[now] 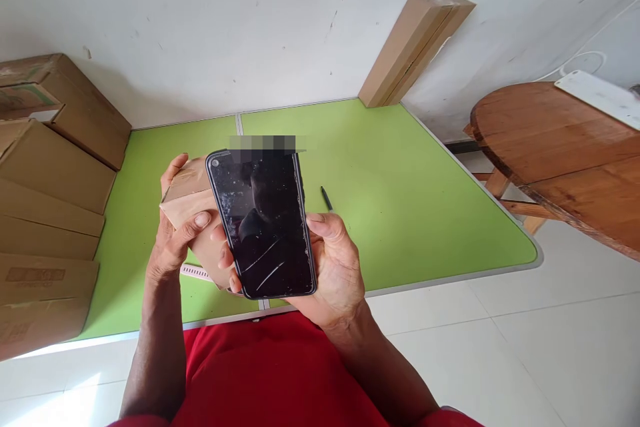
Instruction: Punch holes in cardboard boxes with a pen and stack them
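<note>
My right hand (336,265) grips a black smartphone (263,223) upright, its dark scratched screen facing me and switched off. My left hand (173,237) is wrapped round a small brown cardboard box (187,197) sealed with tape, held just behind and left of the phone. Both are held above the near edge of a green table (400,200). The box's lower part is hidden by the phone and my fingers.
A black pen (327,199) lies on the table right of the phone. A pale strip (196,272) lies under my left hand. Stacked cardboard boxes (50,180) stand at the left, a long carton (413,47) leans on the wall, a wooden table (560,147) stands right.
</note>
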A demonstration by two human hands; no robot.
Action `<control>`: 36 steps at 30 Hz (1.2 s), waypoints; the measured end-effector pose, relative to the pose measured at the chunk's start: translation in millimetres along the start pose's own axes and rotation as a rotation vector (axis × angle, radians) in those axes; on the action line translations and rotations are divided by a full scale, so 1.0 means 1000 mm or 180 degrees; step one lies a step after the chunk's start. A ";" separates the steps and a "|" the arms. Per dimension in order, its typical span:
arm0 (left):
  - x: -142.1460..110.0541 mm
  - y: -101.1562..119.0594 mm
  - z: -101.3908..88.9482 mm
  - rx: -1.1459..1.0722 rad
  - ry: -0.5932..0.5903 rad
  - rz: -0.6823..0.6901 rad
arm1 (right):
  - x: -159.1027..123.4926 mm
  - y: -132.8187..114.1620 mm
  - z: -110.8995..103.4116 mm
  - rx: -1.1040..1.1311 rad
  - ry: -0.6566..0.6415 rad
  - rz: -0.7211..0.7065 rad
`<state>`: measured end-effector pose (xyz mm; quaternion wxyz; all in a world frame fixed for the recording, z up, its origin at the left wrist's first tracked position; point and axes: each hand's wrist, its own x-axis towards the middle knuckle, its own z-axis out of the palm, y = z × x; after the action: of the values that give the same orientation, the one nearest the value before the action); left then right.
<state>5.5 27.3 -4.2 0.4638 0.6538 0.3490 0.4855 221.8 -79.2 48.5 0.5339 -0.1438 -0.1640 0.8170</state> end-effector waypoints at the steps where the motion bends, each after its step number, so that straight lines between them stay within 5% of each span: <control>1: 0.000 0.000 0.000 -0.0057 0.0028 0.0006 | 0.000 0.000 0.000 0.0002 0.0012 -0.0024; 19: 0.000 0.009 0.006 -0.0254 0.0097 -0.0002 | -0.006 0.001 -0.012 -0.0163 0.0155 -0.0205; 25: 0.001 0.002 0.004 -0.0369 0.0310 0.0107 | -0.023 -0.016 -0.017 -0.0508 0.0340 -0.0556; 31: -0.001 -0.014 -0.006 -0.0453 0.0420 0.0333 | -0.043 -0.036 -0.058 -0.0944 0.1237 -0.0953; 36: -0.003 -0.016 -0.009 -0.0408 0.0378 0.0397 | -0.040 -0.022 -0.102 -0.1012 0.1967 -0.0567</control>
<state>-3.7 32.6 -19.5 0.4520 0.6133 0.3028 0.5726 297.2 -96.4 -32.1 0.5983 -0.4505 -0.1319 0.6494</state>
